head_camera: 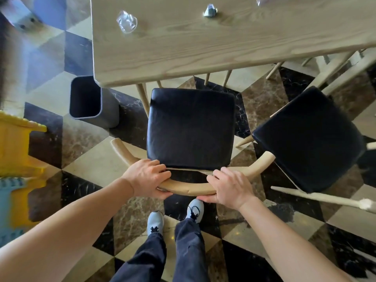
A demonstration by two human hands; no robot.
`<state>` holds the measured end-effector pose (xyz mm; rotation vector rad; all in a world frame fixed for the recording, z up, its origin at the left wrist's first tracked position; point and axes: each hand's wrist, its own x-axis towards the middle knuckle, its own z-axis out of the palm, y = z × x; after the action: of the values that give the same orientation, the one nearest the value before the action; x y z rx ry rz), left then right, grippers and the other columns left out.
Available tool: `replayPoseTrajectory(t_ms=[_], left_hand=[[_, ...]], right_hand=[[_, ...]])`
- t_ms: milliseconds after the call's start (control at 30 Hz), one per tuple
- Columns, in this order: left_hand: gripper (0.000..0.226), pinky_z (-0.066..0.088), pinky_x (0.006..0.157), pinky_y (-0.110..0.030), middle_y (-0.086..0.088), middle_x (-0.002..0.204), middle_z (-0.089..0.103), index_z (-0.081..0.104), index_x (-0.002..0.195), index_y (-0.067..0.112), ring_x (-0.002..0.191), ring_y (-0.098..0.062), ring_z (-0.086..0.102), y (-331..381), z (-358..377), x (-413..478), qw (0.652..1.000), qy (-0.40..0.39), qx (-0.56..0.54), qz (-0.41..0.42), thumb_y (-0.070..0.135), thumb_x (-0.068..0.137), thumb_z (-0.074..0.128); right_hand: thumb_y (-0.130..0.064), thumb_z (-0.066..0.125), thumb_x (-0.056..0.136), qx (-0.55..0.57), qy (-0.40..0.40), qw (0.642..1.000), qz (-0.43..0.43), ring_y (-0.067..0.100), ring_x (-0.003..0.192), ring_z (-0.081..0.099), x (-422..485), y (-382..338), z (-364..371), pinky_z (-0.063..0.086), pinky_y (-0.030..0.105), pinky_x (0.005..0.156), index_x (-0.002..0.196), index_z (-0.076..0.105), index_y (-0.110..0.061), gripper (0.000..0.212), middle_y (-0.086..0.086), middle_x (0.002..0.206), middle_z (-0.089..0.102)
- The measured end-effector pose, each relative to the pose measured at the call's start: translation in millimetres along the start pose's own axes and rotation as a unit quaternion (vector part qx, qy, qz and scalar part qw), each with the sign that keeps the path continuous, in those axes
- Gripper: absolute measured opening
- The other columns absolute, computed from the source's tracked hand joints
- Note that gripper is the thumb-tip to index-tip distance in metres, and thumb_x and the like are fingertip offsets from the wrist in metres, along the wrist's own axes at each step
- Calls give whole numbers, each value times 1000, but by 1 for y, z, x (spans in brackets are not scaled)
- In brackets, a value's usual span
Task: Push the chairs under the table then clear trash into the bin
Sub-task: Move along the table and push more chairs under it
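Gripping curved backrest [183, 188] of near chair [191, 127] with left hand [146, 177] and right hand [230, 187] — fingers curled over, thumbs underneath; seat front right at the table [203, 49] edge, legs partly hidden under it. Second chair [309, 137] askew off the table's near edge, bin [89, 100] by its left corner. On the table: clear wrapper [127, 22], foil scrap [210, 11], third bit [262, 0] cut off by the frame — unidentifiable.

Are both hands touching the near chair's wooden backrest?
Touching. The head view shows the left hand and the right hand each curled around the curved wooden backrest, fingers over the top and thumbs underneath.
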<state>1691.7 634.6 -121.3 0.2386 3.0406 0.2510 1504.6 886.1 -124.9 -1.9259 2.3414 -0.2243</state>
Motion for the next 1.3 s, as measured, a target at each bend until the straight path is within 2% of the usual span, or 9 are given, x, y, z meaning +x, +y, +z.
replayPoseTrajectory(t_ms=[267, 633, 867, 1033, 1167, 1300], left_hand=[[53, 53, 64, -37, 3, 79, 62, 64, 85, 19, 69, -22, 58, 2, -1, 17, 999, 24, 5, -21, 69, 91, 47], [54, 49, 61, -41, 0, 83, 57, 63, 96, 20, 71, -23, 50, -10, 4, 40, 999, 39, 14, -28, 71, 97, 44], [62, 43, 57, -39, -2, 75, 55, 65, 85, 17, 66, -24, 46, -34, -4, 65, 994, 77, 26, -74, 77, 90, 46], [60, 43, 56, -40, -3, 73, 53, 62, 79, 14, 64, -26, 46, -58, -9, 82, 992, 98, 18, -83, 73, 89, 53], [59, 46, 61, -41, -3, 79, 57, 63, 86, 14, 69, -27, 49, -69, -20, 92, 993, 75, 2, -93, 72, 90, 53], [59, 46, 63, -42, -5, 83, 59, 63, 89, 13, 71, -29, 51, -73, -26, 103, 994, 48, -5, -98, 71, 92, 51]], right_hand=[[-84, 41, 86, -7, 19, 1000, -16, 21, 60, 52, 9, 27, -6, 39, 29, 47, 79, 60, -18, 69, 1, 72, 58], [-85, 34, 87, -16, -16, 1000, -19, 24, 69, 55, 31, 57, -12, 50, 35, 52, 88, 63, -17, 73, 4, 80, 59], [-84, 37, 87, -30, -30, 999, -12, 26, 74, 58, 64, 85, -21, 52, 36, 59, 89, 65, -19, 71, 5, 83, 60], [-87, 39, 83, -47, -8, 999, 4, 25, 69, 54, 92, 99, -22, 45, 34, 57, 84, 64, -18, 74, 3, 76, 56], [-87, 43, 81, -50, -14, 999, 3, 25, 71, 56, 110, 112, -27, 44, 33, 59, 85, 64, -20, 70, 3, 78, 58], [-85, 35, 86, -25, -41, 998, -34, 25, 70, 54, 122, 130, -28, 44, 34, 57, 85, 62, -20, 71, 3, 79, 59]])
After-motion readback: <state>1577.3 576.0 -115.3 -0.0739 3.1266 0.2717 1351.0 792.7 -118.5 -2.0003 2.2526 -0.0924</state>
